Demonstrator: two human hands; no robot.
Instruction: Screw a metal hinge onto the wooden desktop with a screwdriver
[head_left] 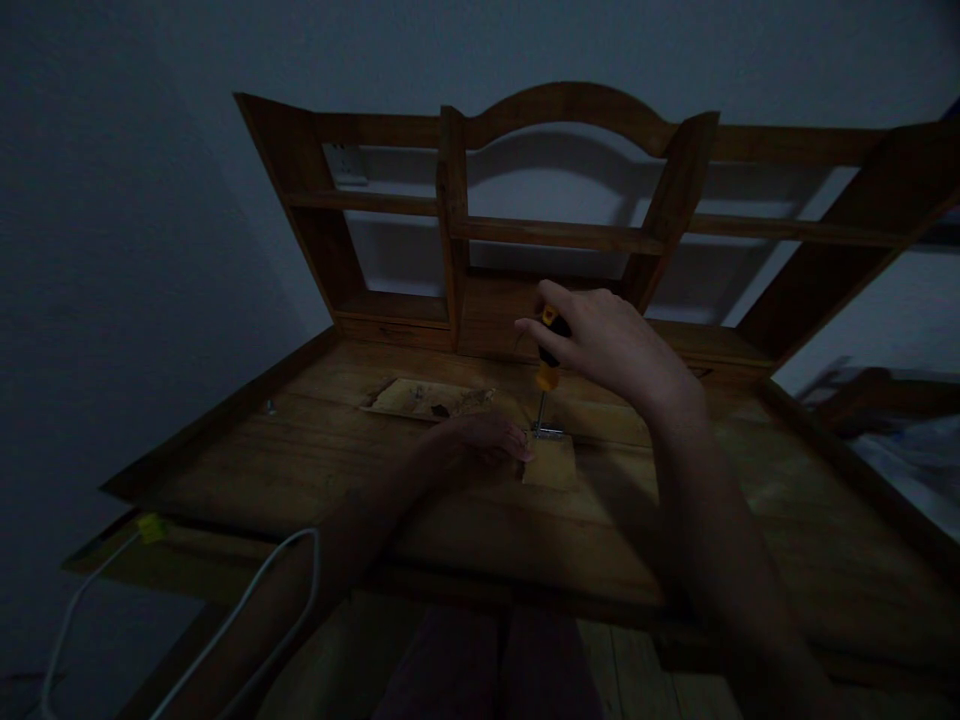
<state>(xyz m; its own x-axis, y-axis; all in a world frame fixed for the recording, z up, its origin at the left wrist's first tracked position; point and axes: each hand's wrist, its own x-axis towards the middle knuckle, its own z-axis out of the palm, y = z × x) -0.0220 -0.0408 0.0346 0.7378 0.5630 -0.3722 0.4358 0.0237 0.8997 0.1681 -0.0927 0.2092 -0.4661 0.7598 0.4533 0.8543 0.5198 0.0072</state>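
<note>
My right hand [600, 335] is wrapped round the yellow and black handle of a screwdriver [548, 377]. The screwdriver stands nearly upright, its shaft reaching down to a small metal hinge [549, 431]. The hinge lies at the far edge of a small square piece of wood [550, 463] on the wooden desk [465, 520]. From the left, my left hand [491, 436] rests low on the desktop, its fingertips at the hinge and the wood piece. What those fingers hold, if anything, is hidden in the dim light.
Behind the hands lies a rough, broken-edged wooden strip [427, 397]. A small metal piece [270, 407] sits on the desk at left. Wooden shelves [555, 235] rise at the back. A white cable [311, 570] loops near my left forearm, by a yellow item [151, 527].
</note>
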